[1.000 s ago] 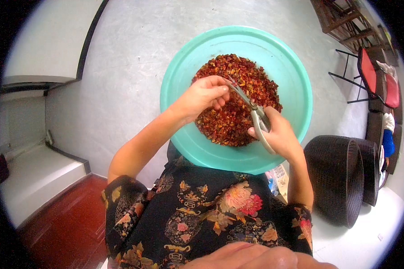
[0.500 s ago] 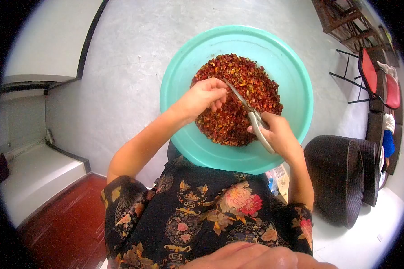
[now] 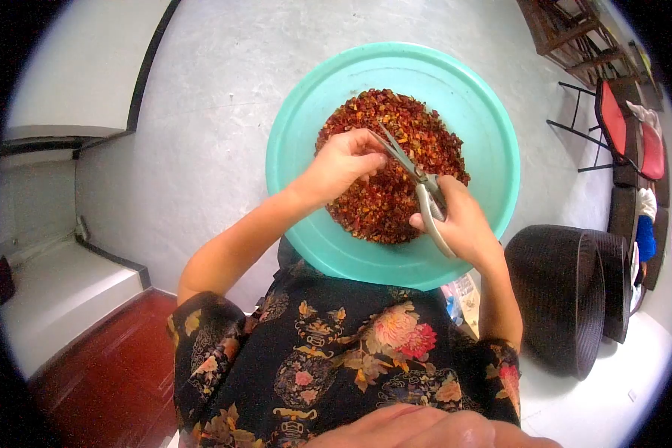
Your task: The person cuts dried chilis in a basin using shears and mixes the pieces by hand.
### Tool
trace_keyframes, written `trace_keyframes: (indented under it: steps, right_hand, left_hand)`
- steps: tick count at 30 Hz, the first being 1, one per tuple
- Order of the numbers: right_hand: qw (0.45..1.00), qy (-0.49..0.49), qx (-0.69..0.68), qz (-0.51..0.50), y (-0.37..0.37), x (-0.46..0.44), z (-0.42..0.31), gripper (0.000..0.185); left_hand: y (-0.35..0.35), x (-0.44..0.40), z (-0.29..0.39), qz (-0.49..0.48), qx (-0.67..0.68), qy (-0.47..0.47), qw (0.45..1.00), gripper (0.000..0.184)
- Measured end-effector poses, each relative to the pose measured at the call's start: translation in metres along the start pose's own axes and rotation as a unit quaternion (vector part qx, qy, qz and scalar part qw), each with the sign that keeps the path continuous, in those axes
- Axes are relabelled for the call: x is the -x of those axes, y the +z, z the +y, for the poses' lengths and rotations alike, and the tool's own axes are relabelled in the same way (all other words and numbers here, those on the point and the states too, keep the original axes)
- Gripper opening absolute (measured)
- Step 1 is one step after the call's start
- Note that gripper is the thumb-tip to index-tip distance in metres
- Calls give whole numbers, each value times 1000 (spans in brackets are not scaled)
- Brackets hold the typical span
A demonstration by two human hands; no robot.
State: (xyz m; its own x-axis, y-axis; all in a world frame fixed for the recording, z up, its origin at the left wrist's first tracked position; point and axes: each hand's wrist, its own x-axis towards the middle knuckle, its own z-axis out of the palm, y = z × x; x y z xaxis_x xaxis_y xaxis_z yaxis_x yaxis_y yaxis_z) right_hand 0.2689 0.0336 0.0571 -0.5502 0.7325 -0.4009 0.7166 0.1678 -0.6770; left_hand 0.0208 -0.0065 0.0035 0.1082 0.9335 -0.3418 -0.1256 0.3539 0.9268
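Observation:
A large turquoise basin (image 3: 496, 112) sits before me with a heap of chopped red and orange pieces (image 3: 377, 213) in it, which look like cut dried chili peppers. Over the heap, my left hand (image 3: 343, 166) is closed in a pinch; whatever lies between its fingertips is too small or hidden to make out. My right hand (image 3: 467, 224) grips a pair of scissors (image 3: 428, 196) by light-coloured handles. Their blades point up and left, slightly parted, right beside the left fingertips.
Black woven round furniture (image 3: 549, 299) stands close on the right. Beyond it are a red folding chair (image 3: 614, 119) and a wooden rack (image 3: 575, 37). Pale grey floor (image 3: 209, 142) surrounds the basin, and a white step (image 3: 75, 291) runs along the left.
The scissor blades have parted a little and swung closer to upright. My left hand has turned slightly and shifted a little to the right, its fingertips near the blades.

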Motion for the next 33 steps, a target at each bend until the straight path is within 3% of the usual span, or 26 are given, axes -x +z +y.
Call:
trace_keyframes:
  steps: [5, 10, 22, 24, 33]
  right_hand:
    - [998, -34, 1, 45, 2, 1, 3, 67]
    - [998, -43, 9, 44, 2, 0, 3, 67]
    - [998, 36, -49, -31, 2, -1, 4, 60]
    - [999, -11, -40, 10, 3, -1, 4, 59]
    - [999, -41, 7, 32, 6, -1, 5, 59]
  left_hand:
    - [-1, 2, 8, 42, 57, 26, 997, 19]
    - [3, 3, 10, 9, 49, 22, 999, 17]
    - [-1, 0, 2, 14, 21, -9, 1000, 21]
    - [-1, 1, 4, 16, 29, -4, 999, 22]
    - [-1, 0, 6, 11, 63, 4, 998, 20]
